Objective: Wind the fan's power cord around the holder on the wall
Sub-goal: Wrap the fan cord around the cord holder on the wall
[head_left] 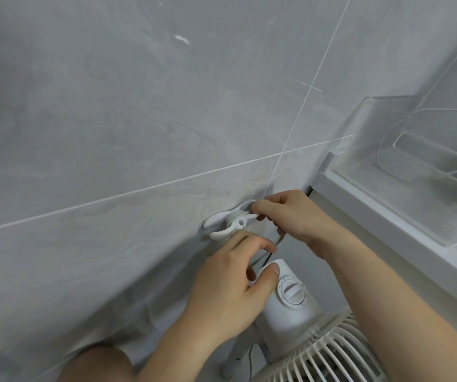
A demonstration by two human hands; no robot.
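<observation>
The right hand [293, 216] pinches the thin dark power cord [273, 242] against the white plastic winder-shaped holder [233, 220] stuck on the grey tiled wall [111, 119], where white turns already sit. The left hand [230, 288], fingers curled, holds a lower loop of the cord just above the white pedestal fan [290, 296].

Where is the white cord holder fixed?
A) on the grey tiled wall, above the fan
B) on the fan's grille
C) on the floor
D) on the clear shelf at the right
A: the holder sits on the tiled wall, above the fan, with the right hand at it.
</observation>
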